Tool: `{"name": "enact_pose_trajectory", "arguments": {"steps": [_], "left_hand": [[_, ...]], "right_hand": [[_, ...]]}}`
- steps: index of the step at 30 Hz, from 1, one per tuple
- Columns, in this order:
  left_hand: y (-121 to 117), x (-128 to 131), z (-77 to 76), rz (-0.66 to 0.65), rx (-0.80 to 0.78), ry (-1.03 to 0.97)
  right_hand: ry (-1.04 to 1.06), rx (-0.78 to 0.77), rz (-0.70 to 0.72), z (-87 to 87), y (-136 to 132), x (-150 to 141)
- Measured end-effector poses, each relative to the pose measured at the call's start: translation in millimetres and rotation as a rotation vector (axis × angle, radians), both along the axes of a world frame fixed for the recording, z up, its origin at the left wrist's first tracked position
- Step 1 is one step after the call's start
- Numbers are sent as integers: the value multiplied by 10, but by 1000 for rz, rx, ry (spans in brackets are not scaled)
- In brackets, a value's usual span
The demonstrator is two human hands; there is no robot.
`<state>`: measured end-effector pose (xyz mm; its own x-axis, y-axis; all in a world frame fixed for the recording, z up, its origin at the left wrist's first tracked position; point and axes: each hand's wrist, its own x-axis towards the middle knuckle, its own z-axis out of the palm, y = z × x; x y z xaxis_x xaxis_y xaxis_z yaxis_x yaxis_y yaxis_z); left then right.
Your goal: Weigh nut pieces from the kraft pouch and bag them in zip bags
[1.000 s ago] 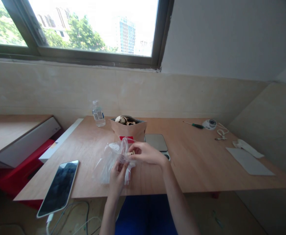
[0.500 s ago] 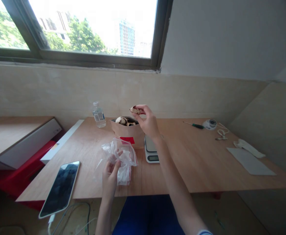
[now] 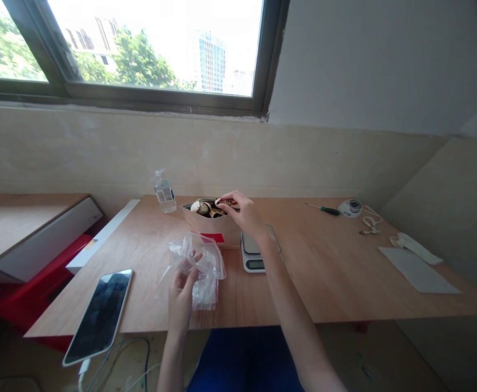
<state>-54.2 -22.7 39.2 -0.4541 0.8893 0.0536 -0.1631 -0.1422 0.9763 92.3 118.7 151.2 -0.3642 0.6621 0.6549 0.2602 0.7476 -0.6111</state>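
My left hand [image 3: 184,280] is closed on a clear zip-lock plastic bag [image 3: 209,256], holding it up over the near part of the table, with more clear plastic below it. At the mouth of a brown paper bag [image 3: 209,223] with a red label, my right hand [image 3: 242,213] pinches a pale, dark-edged piece that looks like a dried mushroom [image 3: 218,202]. Similar dried mushrooms [image 3: 199,207] fill the top of the paper bag. Right beside this bag, below my right wrist, stands a white kitchen scale [image 3: 254,263], partly hidden by my forearm.
A water bottle [image 3: 165,193] stands at the back left. A phone [image 3: 99,316] on a cable overhangs the front left edge. At the right lie a green-handled screwdriver [image 3: 328,210], a white dome camera [image 3: 349,208], its cord and a white sheet [image 3: 417,270].
My right hand has come down with the dried mushroom from above the paper bag to its opening. My left hand and the plastic bag have shifted slightly left.
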Motion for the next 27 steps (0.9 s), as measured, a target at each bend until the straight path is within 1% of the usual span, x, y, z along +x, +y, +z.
{"name": "enact_pose_trajectory", "arguments": {"steps": [2, 4, 9, 11, 13, 15, 17, 18, 22, 24, 27], "left_hand": [[1, 9, 2, 0, -9, 0], [0, 13, 7, 1, -13, -2], [0, 0, 21, -3, -2, -15], [2, -10, 21, 3, 8, -7], [4, -20, 16, 9, 12, 7], [6, -30, 9, 10, 8, 17], [7, -41, 0, 6, 0, 15], [7, -48, -6, 5, -3, 13], [5, -75, -36, 6, -3, -6], [4, -79, -46, -2, -3, -18], [2, -61, -47, -15, -8, -46]], "right_hand": [[18, -35, 12, 11, 1, 4], [12, -38, 10, 18, 5, 5], [-68, 40, -19, 26, 18, 2], [-58, 80, -27, 36, 7, -2], [24, 122, -43, 57, -14, -14], [151, 143, -60, 86, -32, -32], [238, 130, -50, 111, -36, -52], [242, 107, -30, 118, -33, -59], [112, 20, 33, 109, -30, -57], [57, 15, 25, 103, -55, -45], [62, 34, 3, 126, -121, -39]]}}
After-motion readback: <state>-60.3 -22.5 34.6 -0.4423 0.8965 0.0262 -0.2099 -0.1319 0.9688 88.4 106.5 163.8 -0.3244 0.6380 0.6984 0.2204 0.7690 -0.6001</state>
